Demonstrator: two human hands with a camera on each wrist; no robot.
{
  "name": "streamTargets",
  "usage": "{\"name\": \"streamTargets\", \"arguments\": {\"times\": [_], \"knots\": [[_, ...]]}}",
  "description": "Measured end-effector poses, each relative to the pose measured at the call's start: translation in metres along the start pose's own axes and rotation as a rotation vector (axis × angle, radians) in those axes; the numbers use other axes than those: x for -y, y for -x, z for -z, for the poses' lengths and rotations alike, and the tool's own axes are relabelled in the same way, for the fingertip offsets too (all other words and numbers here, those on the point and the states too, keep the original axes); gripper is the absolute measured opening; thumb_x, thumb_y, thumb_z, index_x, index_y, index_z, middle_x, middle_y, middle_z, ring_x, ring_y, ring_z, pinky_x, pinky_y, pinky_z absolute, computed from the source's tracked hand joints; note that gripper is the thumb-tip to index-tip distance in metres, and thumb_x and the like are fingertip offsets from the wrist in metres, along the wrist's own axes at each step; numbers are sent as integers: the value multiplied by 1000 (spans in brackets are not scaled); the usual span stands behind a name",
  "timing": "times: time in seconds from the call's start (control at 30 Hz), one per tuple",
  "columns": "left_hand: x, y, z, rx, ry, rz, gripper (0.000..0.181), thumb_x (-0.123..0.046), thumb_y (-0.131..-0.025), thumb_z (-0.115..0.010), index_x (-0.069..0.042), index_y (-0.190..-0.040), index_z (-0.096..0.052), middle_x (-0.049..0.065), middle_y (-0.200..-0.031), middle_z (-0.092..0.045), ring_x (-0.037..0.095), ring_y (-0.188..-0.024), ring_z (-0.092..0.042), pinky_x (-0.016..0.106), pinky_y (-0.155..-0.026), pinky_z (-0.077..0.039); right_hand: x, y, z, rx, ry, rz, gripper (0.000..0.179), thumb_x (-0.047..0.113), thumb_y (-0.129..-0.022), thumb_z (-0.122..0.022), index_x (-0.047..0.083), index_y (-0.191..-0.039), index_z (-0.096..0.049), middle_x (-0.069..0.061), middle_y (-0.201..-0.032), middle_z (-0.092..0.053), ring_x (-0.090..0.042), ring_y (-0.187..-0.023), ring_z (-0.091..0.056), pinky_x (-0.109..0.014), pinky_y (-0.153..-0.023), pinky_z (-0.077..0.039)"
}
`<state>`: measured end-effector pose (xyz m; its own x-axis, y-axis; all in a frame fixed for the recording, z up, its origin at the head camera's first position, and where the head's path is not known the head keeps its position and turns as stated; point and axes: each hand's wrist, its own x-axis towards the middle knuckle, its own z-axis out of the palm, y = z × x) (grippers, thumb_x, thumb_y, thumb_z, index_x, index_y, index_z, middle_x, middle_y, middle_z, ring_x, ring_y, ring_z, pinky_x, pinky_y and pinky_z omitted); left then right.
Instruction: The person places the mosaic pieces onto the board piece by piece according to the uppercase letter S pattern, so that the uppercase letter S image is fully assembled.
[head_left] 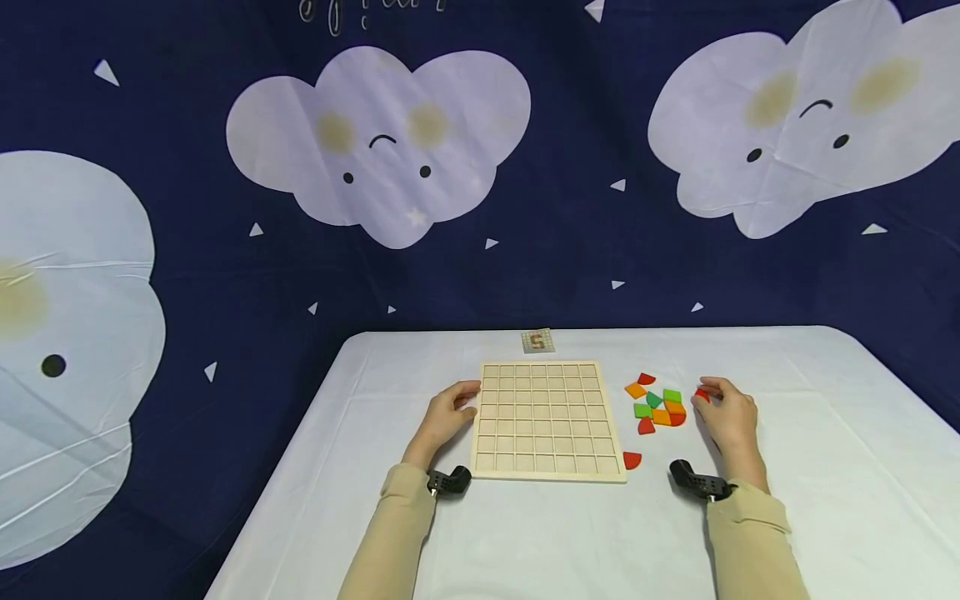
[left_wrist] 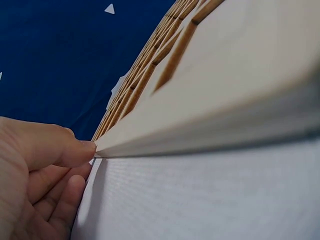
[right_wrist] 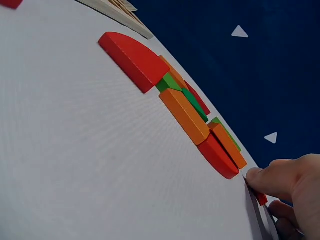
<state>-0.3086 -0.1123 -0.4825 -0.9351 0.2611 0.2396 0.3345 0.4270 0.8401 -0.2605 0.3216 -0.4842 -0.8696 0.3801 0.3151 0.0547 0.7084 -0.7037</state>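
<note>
A pale wooden grid board [head_left: 547, 421] lies flat on the table. My left hand [head_left: 444, 419] rests at its left side, thumb and fingers against the edge; in the left wrist view the thumb [left_wrist: 65, 145] touches the board's rim. To the right, my right hand [head_left: 729, 419] holds a small red block [head_left: 701, 394] between thumb and fingers, partly hidden by them. In the right wrist view that red block [right_wrist: 261, 198] shows beneath the thumb. Left of this hand lies a loose group of red, orange and green blocks, including an orange block [right_wrist: 184, 115] and a red rounded block [right_wrist: 134, 59].
Beyond the board lies a small patterned card [head_left: 537, 341]. One red rounded block [head_left: 632, 460] sits by the board's lower right corner. A white cloth covers the table [head_left: 840, 467]; a dark blue curtain [head_left: 570, 275] with clouds hangs behind.
</note>
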Motion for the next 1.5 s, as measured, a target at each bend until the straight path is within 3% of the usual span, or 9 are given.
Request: {"name": "streamTargets", "arguments": {"times": [0.3, 0.4, 0.67, 0.97, 1.1, 1.23, 1.33, 1.5], "knots": [[2, 1, 1, -7, -6, 2, 43, 10, -81, -63, 2, -123, -58, 15, -119, -61, 28, -110, -56, 36, -96, -45, 9, 2, -2, -20, -100, -105, 40, 10, -90, -61, -5, -125, -54, -25, -115, -60, -38, -106, -55, -48, -94, -43], [3, 2, 1, -1, -5, 7, 43, 9, -81, -63, 2, -124, -58, 15, -119, -61, 27, -110, -56, 35, -96, -46, 15, 3, -4, -32, -118, -98, 39, 10, -90, -61, -6, -124, -54, -25, -114, -60, -37, -107, -55, -47, -92, -43], [4, 5, 1, -13, 18, 7, 47, 9, -81, -63, 2, -126, -56, 15, -118, -61, 28, -109, -56, 37, -95, -46, 31, 1, -17, -16, -140, 0, 36, 8, -89, -62, -6, -121, -56, -25, -108, -61, -36, -99, -57, -45, -87, -47], [5, 2, 1, -15, 3, -7, 44, 9, -80, -64, 2, -124, -58, 15, -118, -62, 28, -109, -56, 38, -95, -46, 45, -1, -22, 11, -156, 38, 36, 10, -91, -60, -4, -124, -55, -23, -115, -57, -38, -101, -56, -48, -89, -47], [4, 1, 0, -13, 5, -11, 44, 9, -81, -64, 2, -124, -58, 15, -118, -62, 28, -109, -56, 39, -95, -46, 58, -3, -27, 36, -183, 98, 35, 11, -92, -59, -4, -123, -55, -23, -114, -58, -36, -100, -57, -46, -87, -48], [3, -1, -1, -14, 3, -7, 44, 9, -81, -63, 1, -124, -58, 14, -119, -62, 27, -110, -56, 38, -95, -45, 72, -3, -38, 74, -208, 182, 34, 10, -91, -62, -4, -121, -57, -21, -111, -61, -34, -97, -60, -20, -80, -49], [3, -3, -1, -19, 2, -6, 44, 9, -81, -63, 1, -124, -58, 14, -119, -62, 27, -110, -56, 38, -95, -45, 80, -1, -47, 98, -237, 236, 32, 8, -89, -64, -4, -118, -58, -20, -108, -63, -32, -94, -61, -7, -72, -43], [1, -2, -1, -12, 4, -8, 44, 9, -81, -64, 3, -123, -57, 15, -118, -62, 27, -109, -56, 38, -95, -46, 89, 3, -54, 134, -270, 271, 32, 6, -88, -65, -3, -118, -59, -19, -106, -64, -31, -93, -61, -9, -75, -44]]}}
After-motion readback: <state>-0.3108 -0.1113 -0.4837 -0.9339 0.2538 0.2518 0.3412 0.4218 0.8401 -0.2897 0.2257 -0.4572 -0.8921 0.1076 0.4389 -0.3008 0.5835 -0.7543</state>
